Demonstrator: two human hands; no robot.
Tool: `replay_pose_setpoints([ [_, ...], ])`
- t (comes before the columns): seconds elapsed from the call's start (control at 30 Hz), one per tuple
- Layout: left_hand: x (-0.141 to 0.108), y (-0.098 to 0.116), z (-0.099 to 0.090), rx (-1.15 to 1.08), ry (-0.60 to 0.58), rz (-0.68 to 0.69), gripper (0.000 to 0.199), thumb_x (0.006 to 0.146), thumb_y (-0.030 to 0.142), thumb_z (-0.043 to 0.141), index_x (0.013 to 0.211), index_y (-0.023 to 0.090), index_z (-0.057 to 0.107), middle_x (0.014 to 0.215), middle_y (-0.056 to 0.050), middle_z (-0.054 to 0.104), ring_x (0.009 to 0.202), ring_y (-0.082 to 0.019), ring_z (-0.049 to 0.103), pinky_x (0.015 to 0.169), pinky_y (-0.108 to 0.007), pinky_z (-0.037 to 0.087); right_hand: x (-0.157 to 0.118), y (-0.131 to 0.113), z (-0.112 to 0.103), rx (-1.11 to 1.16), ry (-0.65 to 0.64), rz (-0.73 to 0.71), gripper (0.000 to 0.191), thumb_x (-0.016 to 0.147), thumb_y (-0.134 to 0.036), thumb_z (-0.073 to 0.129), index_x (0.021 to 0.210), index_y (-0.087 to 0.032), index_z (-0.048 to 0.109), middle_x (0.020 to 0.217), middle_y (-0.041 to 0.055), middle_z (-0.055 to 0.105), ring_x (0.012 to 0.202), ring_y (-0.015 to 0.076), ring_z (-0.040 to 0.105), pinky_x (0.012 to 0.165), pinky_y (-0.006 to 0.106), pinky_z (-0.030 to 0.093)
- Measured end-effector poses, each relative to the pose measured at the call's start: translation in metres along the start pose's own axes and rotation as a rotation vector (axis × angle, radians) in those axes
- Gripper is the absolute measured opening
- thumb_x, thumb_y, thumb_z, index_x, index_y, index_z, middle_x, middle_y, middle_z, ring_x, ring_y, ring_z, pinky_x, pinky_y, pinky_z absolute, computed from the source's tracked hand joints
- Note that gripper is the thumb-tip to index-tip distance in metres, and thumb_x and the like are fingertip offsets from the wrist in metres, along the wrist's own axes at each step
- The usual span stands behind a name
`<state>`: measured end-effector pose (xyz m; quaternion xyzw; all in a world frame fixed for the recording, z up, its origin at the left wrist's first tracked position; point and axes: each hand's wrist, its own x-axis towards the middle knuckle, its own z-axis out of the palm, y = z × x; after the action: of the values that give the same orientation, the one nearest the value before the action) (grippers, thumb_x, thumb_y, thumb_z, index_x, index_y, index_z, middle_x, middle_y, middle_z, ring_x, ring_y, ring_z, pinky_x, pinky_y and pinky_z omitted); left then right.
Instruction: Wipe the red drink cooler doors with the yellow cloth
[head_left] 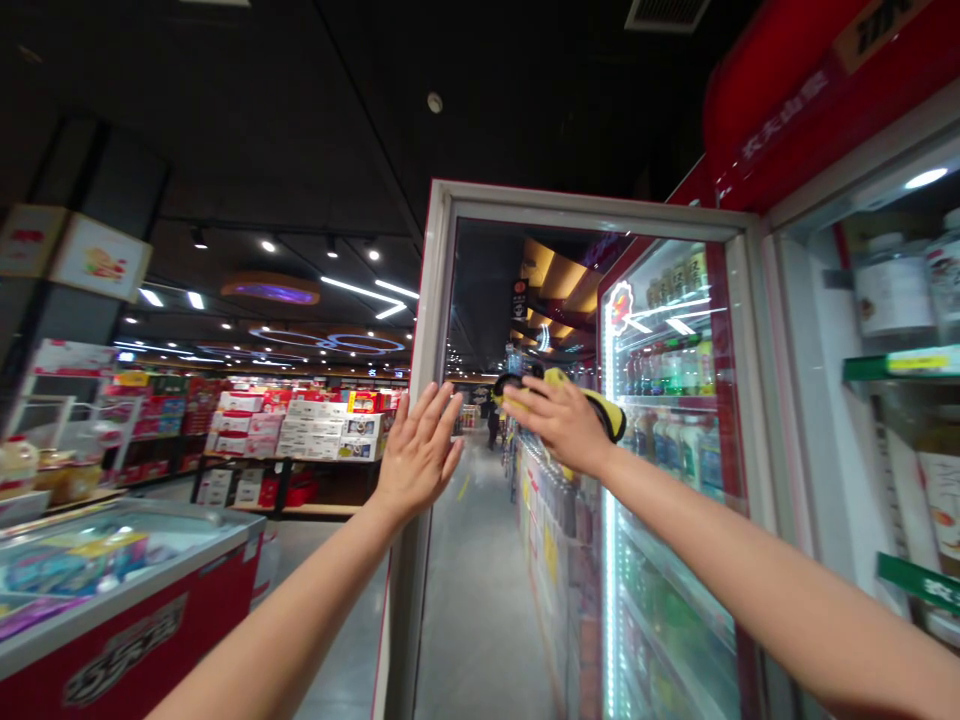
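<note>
A glass fridge door (439, 300) with a pale frame stands swung out before me. Against the outer edge of that frame rests my left hand (424, 445), fingers stretched out and holding nothing. My right hand (562, 420) presses a yellow cloth with black edging (613, 418) to the glass at mid height. Part of the cloth is covered by the hand and fingers. To the right is the open fridge, with white-labelled bottles (896, 290) on its upper shelf.
A red chest freezer (217, 590) with packaged goods stands at lower left. Stacked cartons (330, 430) sit on a low display behind it. Green-edged shelves (919, 580) run down the open fridge. The grey aisle floor (480, 590) shows through the glass.
</note>
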<state>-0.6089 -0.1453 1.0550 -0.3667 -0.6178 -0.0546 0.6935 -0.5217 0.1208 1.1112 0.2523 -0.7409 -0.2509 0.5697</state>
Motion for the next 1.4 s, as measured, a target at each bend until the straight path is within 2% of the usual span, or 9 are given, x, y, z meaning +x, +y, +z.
replay_pose_setpoints([
  [0.1,0.0,-0.002,-0.003,0.041,0.0,0.024,0.073,0.099,0.031,0.046,0.162,0.022,0.012,0.164,-0.011,0.032,0.154,-0.026,0.024,0.129,-0.051,0.01,-0.014,0.005,-0.001,0.01,-0.008,-0.079,0.053,0.094,-0.011,0.052,0.138,-0.039,0.059,0.147,-0.0045,0.059,0.138,0.0205,0.048,0.108,0.044,0.038],
  [0.23,0.002,0.002,-0.006,0.085,-0.007,0.029,0.07,0.1,0.035,0.046,0.162,0.02,0.016,0.162,-0.011,0.035,0.153,-0.026,0.025,0.129,-0.05,0.007,-0.012,0.023,-0.006,-0.121,0.135,0.369,0.06,0.085,-0.006,0.054,0.14,-0.031,0.059,0.15,0.0012,0.056,0.137,0.0274,0.048,0.101,0.046,0.042],
  [0.3,0.008,0.009,-0.005,0.09,-0.008,0.05,0.069,0.1,0.034,0.046,0.161,0.021,0.018,0.161,-0.009,0.037,0.153,-0.025,0.027,0.129,-0.049,0.007,-0.01,0.017,-0.005,-0.153,0.152,0.437,0.061,0.084,-0.006,0.054,0.141,-0.029,0.058,0.152,0.0015,0.053,0.138,0.0291,0.046,0.099,0.046,0.041],
  [0.5,0.045,0.035,0.002,0.037,-0.068,0.148,0.063,0.101,0.031,0.044,0.16,0.021,0.025,0.162,-0.007,0.035,0.154,-0.024,0.023,0.129,-0.049,0.016,-0.02,0.003,-0.003,-0.07,0.025,0.109,0.06,0.089,-0.007,0.051,0.142,-0.034,0.056,0.153,-0.0042,0.051,0.142,0.0232,0.042,0.103,0.044,0.038],
  [0.7,0.058,0.026,0.004,-0.014,-0.143,0.14,0.059,0.1,0.03,0.042,0.158,0.022,0.03,0.162,-0.004,0.036,0.154,-0.024,0.022,0.128,-0.048,0.021,-0.023,0.018,-0.006,-0.14,0.279,0.663,0.047,0.096,-0.014,0.046,0.138,-0.029,0.061,0.149,0.0024,0.056,0.135,0.0281,0.048,0.1,0.046,0.039],
  [0.9,0.055,0.022,0.001,-0.035,-0.119,0.222,0.059,0.1,0.028,0.042,0.158,0.024,0.03,0.162,-0.003,0.036,0.154,-0.022,0.023,0.129,-0.047,0.016,-0.026,0.023,-0.006,-0.07,0.239,0.458,0.044,0.098,-0.016,0.042,0.138,-0.026,0.058,0.147,0.0023,0.059,0.135,0.0226,0.05,0.1,0.041,0.04],
  [1.13,0.054,0.024,0.005,-0.08,-0.2,0.35,0.058,0.101,0.029,0.045,0.157,0.033,0.031,0.16,0.002,0.039,0.151,-0.019,0.032,0.129,-0.042,0.012,-0.09,0.051,-0.005,-0.121,0.566,0.632,0.027,0.093,-0.019,0.051,0.107,-0.022,0.075,0.119,0.0105,0.071,0.11,0.0267,0.061,0.099,0.046,0.047],
  [1.27,0.063,0.029,0.01,-0.108,-0.227,0.375,0.058,0.101,0.03,0.045,0.157,0.035,0.03,0.16,0.003,0.039,0.151,-0.02,0.031,0.129,-0.045,0.011,-0.086,0.034,-0.004,-0.039,0.389,0.497,0.04,0.091,-0.011,0.051,0.117,-0.031,0.074,0.121,0.0039,0.072,0.12,0.0246,0.057,0.102,0.044,0.045],
  [1.4,0.082,0.045,0.018,-0.098,-0.231,0.337,0.053,0.102,0.031,0.043,0.155,0.033,0.036,0.161,0.001,0.037,0.153,-0.023,0.028,0.128,-0.05,0.017,-0.067,0.06,-0.012,-0.026,0.364,0.541,0.045,0.091,-0.009,0.048,0.123,-0.031,0.071,0.131,0.0029,0.068,0.129,0.0245,0.052,0.106,0.045,0.043],
])
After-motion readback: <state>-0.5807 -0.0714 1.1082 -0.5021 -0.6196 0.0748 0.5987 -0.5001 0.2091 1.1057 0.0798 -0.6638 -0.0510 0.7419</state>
